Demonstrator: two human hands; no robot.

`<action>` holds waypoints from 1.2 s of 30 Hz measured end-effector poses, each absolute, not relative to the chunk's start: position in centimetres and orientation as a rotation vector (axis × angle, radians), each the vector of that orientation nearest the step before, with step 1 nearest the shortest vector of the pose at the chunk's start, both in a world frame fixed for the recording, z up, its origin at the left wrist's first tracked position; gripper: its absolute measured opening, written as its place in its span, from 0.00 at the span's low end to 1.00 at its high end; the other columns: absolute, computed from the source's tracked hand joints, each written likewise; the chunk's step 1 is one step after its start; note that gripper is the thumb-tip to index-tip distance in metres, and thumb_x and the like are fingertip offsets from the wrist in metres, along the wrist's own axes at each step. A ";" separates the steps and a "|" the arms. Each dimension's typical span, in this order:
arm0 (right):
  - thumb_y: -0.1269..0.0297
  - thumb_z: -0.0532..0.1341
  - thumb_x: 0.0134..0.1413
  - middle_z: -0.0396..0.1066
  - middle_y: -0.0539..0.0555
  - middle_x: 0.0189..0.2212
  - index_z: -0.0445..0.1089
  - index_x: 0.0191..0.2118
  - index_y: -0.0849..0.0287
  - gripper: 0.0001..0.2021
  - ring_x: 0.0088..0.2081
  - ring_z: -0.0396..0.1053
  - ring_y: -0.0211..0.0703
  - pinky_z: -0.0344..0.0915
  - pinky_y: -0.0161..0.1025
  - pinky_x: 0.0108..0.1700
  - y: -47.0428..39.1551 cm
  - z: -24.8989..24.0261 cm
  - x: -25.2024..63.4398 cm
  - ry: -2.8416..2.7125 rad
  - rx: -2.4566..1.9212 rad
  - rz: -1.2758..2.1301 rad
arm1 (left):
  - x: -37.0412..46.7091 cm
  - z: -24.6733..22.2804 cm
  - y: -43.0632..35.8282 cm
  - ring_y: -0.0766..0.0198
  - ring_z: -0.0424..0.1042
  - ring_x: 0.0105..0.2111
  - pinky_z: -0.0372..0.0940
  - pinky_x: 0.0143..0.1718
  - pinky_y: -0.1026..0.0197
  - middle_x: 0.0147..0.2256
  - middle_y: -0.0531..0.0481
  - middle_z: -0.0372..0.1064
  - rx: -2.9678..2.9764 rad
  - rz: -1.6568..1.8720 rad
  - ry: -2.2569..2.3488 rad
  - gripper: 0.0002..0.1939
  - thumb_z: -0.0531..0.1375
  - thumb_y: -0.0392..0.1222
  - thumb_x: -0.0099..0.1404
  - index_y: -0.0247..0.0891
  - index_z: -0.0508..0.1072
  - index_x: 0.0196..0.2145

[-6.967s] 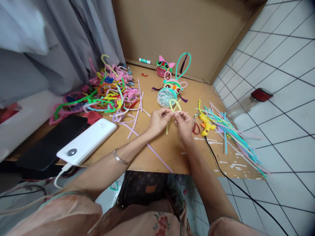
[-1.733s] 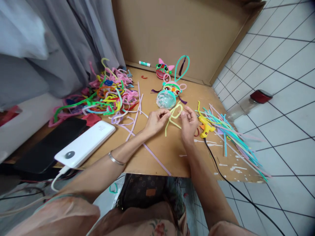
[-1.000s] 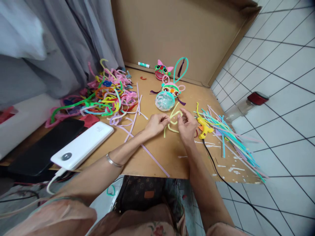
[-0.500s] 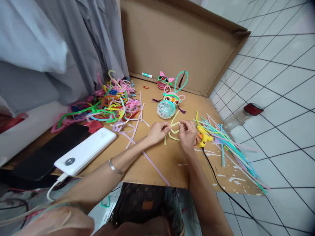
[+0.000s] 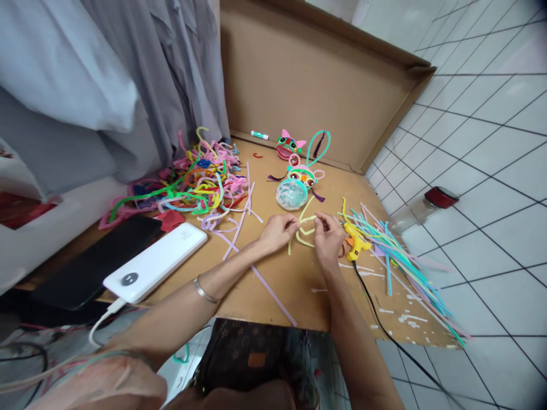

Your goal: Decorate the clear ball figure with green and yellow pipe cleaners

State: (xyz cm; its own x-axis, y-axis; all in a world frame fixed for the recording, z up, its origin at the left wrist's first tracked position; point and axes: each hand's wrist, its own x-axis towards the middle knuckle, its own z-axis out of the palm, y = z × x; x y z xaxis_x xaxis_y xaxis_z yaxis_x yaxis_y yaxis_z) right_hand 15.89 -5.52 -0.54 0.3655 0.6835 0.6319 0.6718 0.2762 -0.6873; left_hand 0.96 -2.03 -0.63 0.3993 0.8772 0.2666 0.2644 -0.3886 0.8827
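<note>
You are holding a pale yellow pipe cleaner (image 5: pixel 307 218) above the middle of the table (image 5: pixel 239 302), its bent lengths spreading between your hands. Your left hand (image 5: pixel 280 232) is pinching it, thumb and fingers closing together; your right hand (image 5: pixel 328 236) is gripping it just across, fingertips also pressed narrow. Whether the yellow lengths are one piece or several, you cannot tell.

Just beyond, toward the far edge, a toy face (image 5: pixel 302 176) with a round, clear-and-teal mouth is standing, and a red toy head (image 5: pixel 289 147) is sitting behind it. A yellow glue gun (image 5: pixel 355 242) is lying beside your right hand, and a bundle of pipe cleaners (image 5: pixel 412 273) is stretching toward the table's near right corner. A tangled pile (image 5: pixel 200 188) is covering the far left corner, and a white power bank (image 5: pixel 158 262) is resting toward the near left corner.
</note>
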 end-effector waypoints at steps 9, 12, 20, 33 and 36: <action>0.64 0.58 0.53 0.74 0.55 0.31 0.76 0.35 0.60 0.10 0.32 0.69 0.43 0.66 0.42 0.37 -5.5 -0.5 15.8 -1.345 -1.420 -0.017 | 1.0 -0.5 -2.0 0.69 0.58 0.23 0.52 0.26 0.66 0.21 0.56 0.60 1.871 0.982 0.985 0.13 0.54 0.46 0.61 0.34 0.69 0.26; 0.64 0.58 0.53 0.73 0.55 0.31 0.76 0.34 0.60 0.10 0.32 0.69 0.44 0.66 0.42 0.38 -5.6 -0.4 15.8 -1.355 -1.409 -0.027 | 1.0 -0.5 -2.0 0.69 0.58 0.23 0.52 0.26 0.66 0.20 0.55 0.60 1.866 0.986 0.987 0.13 0.55 0.45 0.61 0.34 0.69 0.25; 0.65 0.57 0.52 0.73 0.55 0.30 0.75 0.34 0.59 0.09 0.31 0.68 0.43 0.66 0.40 0.36 -5.7 -0.2 15.6 -1.319 -1.418 -0.023 | 0.9 -0.4 -2.1 0.69 0.58 0.23 0.52 0.26 0.66 0.20 0.56 0.60 1.863 0.981 1.006 0.12 0.55 0.45 0.61 0.34 0.69 0.25; 0.66 0.56 0.46 0.64 0.47 0.25 0.63 0.33 0.57 0.05 0.26 0.63 0.36 0.62 0.34 0.30 -5.5 -0.2 14.6 -1.027 -1.338 0.106 | 1.9 -0.8 -3.2 0.70 0.56 0.22 0.53 0.26 0.67 0.19 0.56 0.59 1.860 0.930 0.908 0.09 0.55 0.40 0.59 0.35 0.68 0.23; 0.65 0.57 0.45 0.60 0.45 0.24 0.58 0.32 0.56 0.07 0.25 0.62 0.34 0.61 0.33 0.29 -5.4 -0.3 14.4 -0.946 -1.294 0.157 | 2.4 -1.0 -3.6 0.70 0.56 0.22 0.52 0.25 0.67 0.19 0.56 0.59 1.815 0.919 0.870 0.09 0.55 0.40 0.58 0.34 0.68 0.23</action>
